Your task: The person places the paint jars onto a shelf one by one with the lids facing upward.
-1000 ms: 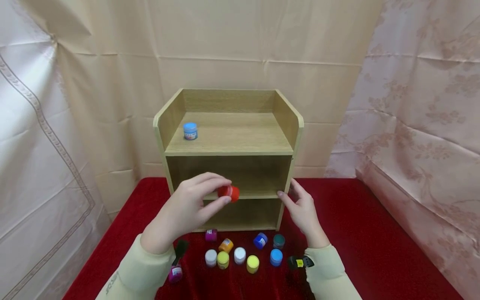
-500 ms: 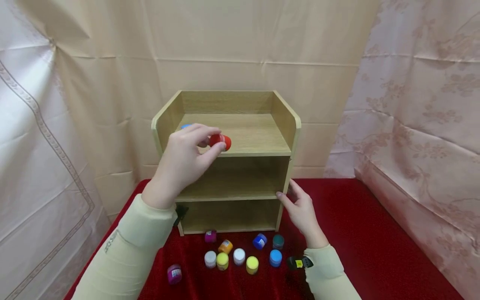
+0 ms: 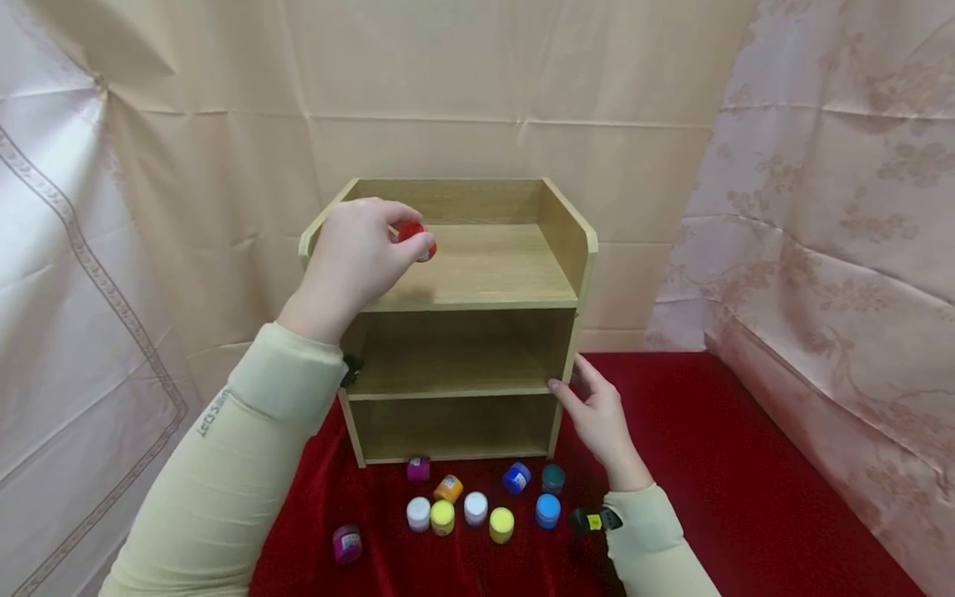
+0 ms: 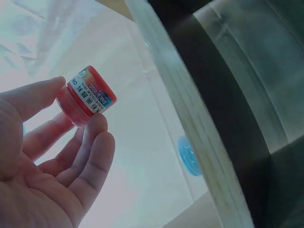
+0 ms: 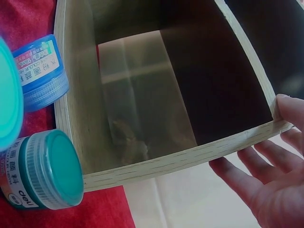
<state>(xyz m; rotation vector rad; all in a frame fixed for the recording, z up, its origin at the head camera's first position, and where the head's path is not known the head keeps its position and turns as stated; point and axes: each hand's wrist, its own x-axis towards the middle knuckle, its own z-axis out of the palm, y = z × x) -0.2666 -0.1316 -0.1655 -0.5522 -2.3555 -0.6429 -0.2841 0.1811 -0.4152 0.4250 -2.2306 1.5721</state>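
My left hand [image 3: 358,253] pinches a small red paint jar [image 4: 88,95] between thumb and fingers, over the left part of the top board of a wooden shelf unit [image 3: 492,269]. The jar is tilted, its printed label showing in the left wrist view. A light blue paint jar [image 4: 189,156] peeks over the board's edge there; in the head view my left hand hides it. My right hand [image 3: 603,419] holds the unit's right side panel, thumb on the front edge by the middle board, fingers around the outer face.
Before the unit, several paint jars lie or stand on the red cloth [image 3: 671,464], among them an orange jar [image 3: 448,488], a yellow jar [image 3: 501,525], a blue jar [image 3: 548,511] and a dark green jar [image 5: 52,168]. A magenta jar [image 3: 346,544] lies farther left.
My left hand has risen with the red paint jar from in front of the middle compartment to above the top board, now covering the light blue jar. My right hand keeps its hold.
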